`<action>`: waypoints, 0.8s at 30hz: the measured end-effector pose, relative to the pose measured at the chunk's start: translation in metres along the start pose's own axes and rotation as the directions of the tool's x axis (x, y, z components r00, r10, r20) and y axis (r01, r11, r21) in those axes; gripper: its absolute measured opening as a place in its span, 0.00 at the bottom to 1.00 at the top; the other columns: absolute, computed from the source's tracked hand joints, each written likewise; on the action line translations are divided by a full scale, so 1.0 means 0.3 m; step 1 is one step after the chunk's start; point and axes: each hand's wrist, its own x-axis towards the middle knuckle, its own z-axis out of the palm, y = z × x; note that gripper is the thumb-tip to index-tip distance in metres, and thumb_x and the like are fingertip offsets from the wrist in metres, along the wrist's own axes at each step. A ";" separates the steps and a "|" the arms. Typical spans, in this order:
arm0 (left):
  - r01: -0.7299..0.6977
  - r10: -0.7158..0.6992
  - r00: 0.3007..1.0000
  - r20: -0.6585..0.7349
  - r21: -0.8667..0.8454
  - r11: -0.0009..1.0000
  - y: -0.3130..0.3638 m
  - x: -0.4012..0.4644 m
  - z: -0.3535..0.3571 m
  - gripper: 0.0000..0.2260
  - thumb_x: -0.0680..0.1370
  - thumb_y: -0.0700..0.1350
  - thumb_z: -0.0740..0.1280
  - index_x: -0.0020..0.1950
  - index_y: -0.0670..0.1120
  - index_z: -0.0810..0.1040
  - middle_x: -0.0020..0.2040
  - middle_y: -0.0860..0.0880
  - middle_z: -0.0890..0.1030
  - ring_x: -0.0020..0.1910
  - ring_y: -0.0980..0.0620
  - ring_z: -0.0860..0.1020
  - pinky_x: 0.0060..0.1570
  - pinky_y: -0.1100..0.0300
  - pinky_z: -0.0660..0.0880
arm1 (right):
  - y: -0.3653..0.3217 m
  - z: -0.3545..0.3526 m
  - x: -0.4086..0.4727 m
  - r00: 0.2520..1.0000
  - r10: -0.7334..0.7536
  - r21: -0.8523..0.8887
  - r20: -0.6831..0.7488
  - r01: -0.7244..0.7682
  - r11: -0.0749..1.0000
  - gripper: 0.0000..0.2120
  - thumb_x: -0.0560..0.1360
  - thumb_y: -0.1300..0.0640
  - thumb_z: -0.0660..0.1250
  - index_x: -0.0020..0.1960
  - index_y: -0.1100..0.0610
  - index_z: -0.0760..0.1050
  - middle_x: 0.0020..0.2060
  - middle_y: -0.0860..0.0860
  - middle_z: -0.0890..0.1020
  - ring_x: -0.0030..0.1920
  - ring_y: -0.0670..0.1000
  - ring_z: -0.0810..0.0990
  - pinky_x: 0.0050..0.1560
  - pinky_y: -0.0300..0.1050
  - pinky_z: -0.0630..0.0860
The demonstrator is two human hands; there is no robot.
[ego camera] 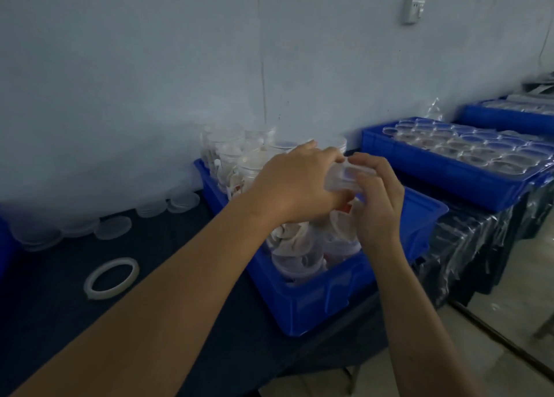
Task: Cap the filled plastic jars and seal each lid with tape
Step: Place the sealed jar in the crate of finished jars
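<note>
Both hands meet above the near blue crate (314,303), which holds several clear plastic jars (296,252) filled with white pieces. My left hand (295,183) and my right hand (376,198) together grip a translucent lid (344,179) on top of one jar, fingers curled round its rim. The jar under the lid is mostly hidden by the hands. More filled jars (236,156) stand at the crate's far end. A roll of clear tape (111,277) lies flat on the dark table to the left. Loose lids (112,227) lie in a row near the wall.
A second blue crate (443,168) of capped jars sits to the right, with a third (506,117) behind it. Clear plastic sheeting (467,246) hangs over the table's right side. The dark tabletop (60,291) spreads left of the near crate. A wall runs close behind.
</note>
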 end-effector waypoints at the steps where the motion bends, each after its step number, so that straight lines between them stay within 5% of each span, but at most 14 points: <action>1: 0.000 0.000 1.000 0.005 0.041 0.999 -0.001 0.004 0.003 0.30 0.79 0.68 0.66 0.78 0.58 0.70 0.77 0.51 0.73 0.75 0.48 0.72 0.67 0.46 0.72 | 0.013 0.005 -0.004 1.000 0.008 0.013 -0.011 -0.007 1.000 0.12 0.80 0.63 0.62 0.60 0.60 0.80 0.55 0.60 0.81 0.52 0.50 0.81 0.41 0.33 0.78; 6: 0.004 -0.005 1.000 0.009 0.060 0.998 0.001 0.012 0.010 0.30 0.80 0.66 0.64 0.78 0.54 0.69 0.75 0.53 0.75 0.69 0.50 0.76 0.61 0.47 0.75 | 0.040 0.019 0.010 1.000 -0.009 0.021 -0.001 0.009 1.000 0.15 0.78 0.59 0.59 0.63 0.57 0.78 0.52 0.55 0.80 0.50 0.50 0.80 0.42 0.37 0.78; 10: 0.010 -0.009 1.000 -0.009 0.114 0.993 0.007 0.006 0.016 0.29 0.81 0.63 0.65 0.78 0.51 0.70 0.82 0.51 0.66 0.74 0.47 0.73 0.62 0.47 0.74 | 0.065 0.027 0.006 0.997 -0.059 -0.050 0.042 0.061 0.997 0.17 0.80 0.57 0.58 0.67 0.53 0.75 0.50 0.46 0.81 0.50 0.55 0.80 0.45 0.42 0.80; 12: 0.018 -0.018 1.000 -0.007 0.110 0.994 0.011 0.006 0.012 0.28 0.81 0.62 0.65 0.77 0.50 0.71 0.80 0.51 0.69 0.71 0.47 0.75 0.61 0.47 0.75 | 0.074 0.031 0.006 0.996 -0.085 -0.079 0.036 0.088 0.993 0.18 0.81 0.56 0.57 0.69 0.53 0.74 0.50 0.40 0.81 0.49 0.49 0.81 0.45 0.41 0.80; 18: 0.010 0.005 0.997 -0.082 0.179 0.984 0.024 -0.005 0.013 0.27 0.81 0.63 0.63 0.75 0.50 0.72 0.68 0.50 0.80 0.62 0.48 0.80 0.54 0.49 0.74 | 0.071 0.036 -0.006 0.985 -0.169 -0.171 0.022 0.170 0.971 0.22 0.85 0.51 0.56 0.78 0.51 0.65 0.67 0.31 0.73 0.67 0.37 0.75 0.61 0.28 0.72; 21: -0.006 0.029 0.993 -0.114 0.197 0.980 0.025 -0.012 0.011 0.27 0.81 0.63 0.64 0.76 0.51 0.72 0.68 0.51 0.81 0.62 0.48 0.80 0.54 0.50 0.74 | 0.062 0.045 -0.016 0.980 -0.199 -0.224 -0.022 0.189 0.956 0.31 0.84 0.43 0.55 0.84 0.51 0.56 0.80 0.44 0.65 0.77 0.42 0.67 0.75 0.41 0.66; 24: -0.013 0.032 0.992 -0.121 0.151 0.988 0.025 -0.018 -0.015 0.29 0.80 0.65 0.64 0.78 0.53 0.70 0.69 0.53 0.80 0.63 0.50 0.80 0.55 0.52 0.73 | 0.018 0.065 -0.021 0.952 -0.291 -0.327 -0.098 0.245 0.913 0.32 0.84 0.45 0.55 0.85 0.56 0.54 0.82 0.49 0.62 0.81 0.45 0.62 0.80 0.58 0.62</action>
